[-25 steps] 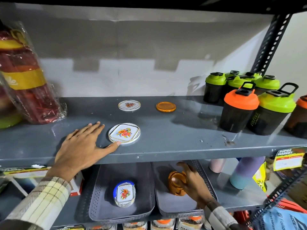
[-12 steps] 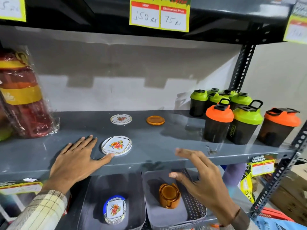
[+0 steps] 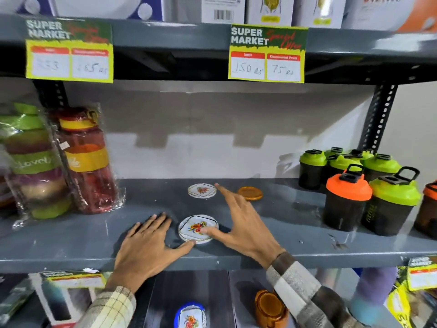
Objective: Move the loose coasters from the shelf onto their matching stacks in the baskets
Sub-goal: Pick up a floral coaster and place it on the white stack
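Note:
A white floral coaster (image 3: 197, 228) lies near the front of the grey shelf (image 3: 272, 240). My left hand (image 3: 147, 247) rests flat beside it, thumb tip touching its front rim. My right hand (image 3: 241, 223) is spread open over the shelf, its thumb on the coaster's right side and its index finger pointing toward a second white floral coaster (image 3: 202, 190) further back. An orange round coaster (image 3: 250, 193) lies right of that one. Below, a floral stack (image 3: 190, 316) and an orange stack (image 3: 270, 306) sit in grey baskets (image 3: 220, 287).
Wrapped bottles (image 3: 88, 159) stand at the shelf's left. Black shaker bottles with green and orange lids (image 3: 347, 195) crowd the right. Price tags (image 3: 267, 54) hang from the shelf above. Boxes (image 3: 66, 297) sit lower left.
My right hand rose from the orange stack in the lower basket up onto the shelf, landing at the near floral coaster. The view tilted upward. My left hand stayed put.

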The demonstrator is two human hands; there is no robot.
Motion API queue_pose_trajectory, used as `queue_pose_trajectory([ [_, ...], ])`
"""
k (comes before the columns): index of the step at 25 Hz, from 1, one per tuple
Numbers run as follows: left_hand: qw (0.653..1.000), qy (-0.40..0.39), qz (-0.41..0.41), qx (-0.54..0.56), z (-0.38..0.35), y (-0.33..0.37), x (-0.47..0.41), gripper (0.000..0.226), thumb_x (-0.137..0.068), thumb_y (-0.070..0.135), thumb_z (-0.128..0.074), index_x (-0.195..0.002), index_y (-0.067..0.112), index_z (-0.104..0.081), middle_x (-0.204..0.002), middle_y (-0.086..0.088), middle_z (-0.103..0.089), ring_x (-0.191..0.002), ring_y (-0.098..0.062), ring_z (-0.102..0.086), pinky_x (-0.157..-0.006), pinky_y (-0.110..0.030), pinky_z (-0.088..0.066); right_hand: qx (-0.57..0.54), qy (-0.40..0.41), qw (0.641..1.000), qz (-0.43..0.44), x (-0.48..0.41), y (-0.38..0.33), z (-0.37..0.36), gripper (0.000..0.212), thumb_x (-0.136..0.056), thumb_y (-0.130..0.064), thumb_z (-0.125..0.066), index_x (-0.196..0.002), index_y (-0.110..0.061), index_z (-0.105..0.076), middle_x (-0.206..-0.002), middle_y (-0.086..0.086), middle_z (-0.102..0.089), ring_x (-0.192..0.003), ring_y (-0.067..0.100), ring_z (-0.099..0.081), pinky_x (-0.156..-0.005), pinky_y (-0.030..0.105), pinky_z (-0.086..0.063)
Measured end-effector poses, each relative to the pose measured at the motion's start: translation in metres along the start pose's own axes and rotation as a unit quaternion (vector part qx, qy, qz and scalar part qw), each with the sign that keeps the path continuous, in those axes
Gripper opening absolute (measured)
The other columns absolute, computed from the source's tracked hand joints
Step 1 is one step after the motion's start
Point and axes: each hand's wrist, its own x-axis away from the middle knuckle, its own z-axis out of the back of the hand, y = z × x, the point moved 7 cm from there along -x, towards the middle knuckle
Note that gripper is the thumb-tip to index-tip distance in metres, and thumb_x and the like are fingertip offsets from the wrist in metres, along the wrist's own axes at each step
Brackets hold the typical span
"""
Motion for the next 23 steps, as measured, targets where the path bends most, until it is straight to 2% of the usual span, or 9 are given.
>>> queue_pose_trajectory([
  [3,1.0,0.007,0.004,-0.001,0.001,-0.002,0.0,0.123,-0.054,0.1,-0.007,-0.154,0.03,-0.025,-0.163,0.014,-0.016,-0.149,-0.005,-0.012,-0.122,-0.035,-0.011,0.006,-0.117,0.992,-0.049,-0.013,0.015,-0.037,0.117,-0.074,-0.074,-0.071,-0.16,-0.032,-0.004,-0.148,0.006,-0.046,-0.134,0.025,-0.039,-0.114,0.039,-0.03],
  [6,1.0,0.008,-0.002,-0.005,0.002,0.0,0.0,0.124,-0.052,0.098,-0.004,-0.154,0.029,-0.023,-0.163,0.013,-0.016,-0.149,-0.006,-0.012,-0.122,-0.034,-0.01,-0.024,-0.169,0.983,-0.061,-0.012,0.029,-0.055,0.119,-0.061,-0.095,-0.056,-0.153,-0.049,0.002,-0.146,-0.004,-0.054,-0.137,0.022,-0.039,-0.114,0.037,-0.026],
  [9,1.0,0.007,-0.001,-0.002,0.003,0.0,0.0,0.125,-0.053,0.099,-0.004,-0.154,0.028,-0.024,-0.163,0.013,-0.017,-0.149,-0.006,-0.012,-0.122,-0.035,-0.01,-0.042,-0.167,0.984,-0.052,-0.012,0.029,-0.056,0.108,-0.072,-0.079,-0.068,-0.153,-0.046,-0.006,-0.143,-0.009,-0.057,-0.135,0.015,-0.039,-0.105,0.028,-0.02],
  [11,1.0,0.0,-0.001,-0.004,0.002,0.0,0.001,0.121,-0.057,0.099,-0.007,-0.154,0.028,-0.023,-0.163,0.013,-0.015,-0.149,-0.005,-0.01,-0.122,-0.035,-0.009,-0.044,-0.136,0.988,-0.05,-0.013,0.028,-0.048,0.111,-0.069,-0.079,-0.07,-0.152,-0.045,-0.006,-0.14,-0.01,-0.058,-0.132,0.016,-0.04,-0.103,0.029,-0.02],
  [13,1.0,-0.006,-0.001,-0.004,0.001,0.0,0.001,0.111,-0.065,0.095,-0.013,-0.154,0.028,-0.021,-0.164,0.014,-0.012,-0.15,-0.005,-0.007,-0.122,-0.035,-0.008,-0.046,-0.092,0.994,-0.041,-0.012,0.026,-0.034,0.112,-0.064,-0.082,-0.071,-0.15,-0.047,-0.007,-0.139,-0.017,-0.056,-0.133,0.012,-0.039,-0.107,0.032,-0.023],
  [16,1.0,-0.011,0.002,0.001,0.0,-0.001,0.0,0.102,-0.069,0.086,-0.009,-0.154,0.03,-0.022,-0.164,0.016,-0.011,-0.149,-0.004,-0.006,-0.122,-0.034,-0.006,-0.077,-0.009,0.997,-0.03,-0.006,0.017,-0.002,0.108,-0.067,-0.068,-0.082,-0.144,-0.054,-0.006,-0.128,-0.04,-0.045,-0.127,-0.016,-0.027,-0.112,0.034,-0.024],
  [17,1.0,-0.01,0.001,0.002,0.001,0.0,-0.001,0.102,-0.068,0.084,-0.006,-0.154,0.03,-0.023,-0.163,0.016,-0.012,-0.149,-0.004,-0.006,-0.122,-0.034,-0.006,-0.086,0.026,0.996,-0.024,-0.004,0.011,0.011,0.108,-0.066,-0.067,-0.083,-0.143,-0.055,-0.008,-0.127,-0.04,-0.045,-0.127,-0.018,-0.027,-0.112,0.034,-0.025],
  [20,1.0,-0.005,0.007,0.013,0.001,0.0,-0.002,0.103,-0.065,0.081,-0.003,-0.153,0.032,-0.025,-0.163,0.016,-0.016,-0.149,-0.005,-0.01,-0.122,-0.033,-0.007,-0.105,0.107,0.989,0.008,0.001,-0.011,0.049,0.114,-0.061,-0.067,-0.085,-0.15,-0.04,-0.019,-0.136,-0.031,-0.049,-0.128,0.0,-0.049,-0.109,0.034,-0.03],
  [23,0.999,-0.016,0.018,0.023,-0.002,-0.002,-0.003,0.097,-0.07,0.079,-0.007,-0.153,0.033,-0.022,-0.163,0.017,-0.013,-0.149,-0.004,-0.007,-0.122,-0.033,-0.004,-0.079,0.201,0.975,0.056,0.012,-0.042,0.095,0.115,-0.056,-0.066,-0.088,-0.147,-0.018,-0.036,-0.141,-0.04,-0.04,-0.122,0.004,-0.056,-0.101,0.014,-0.029],
])
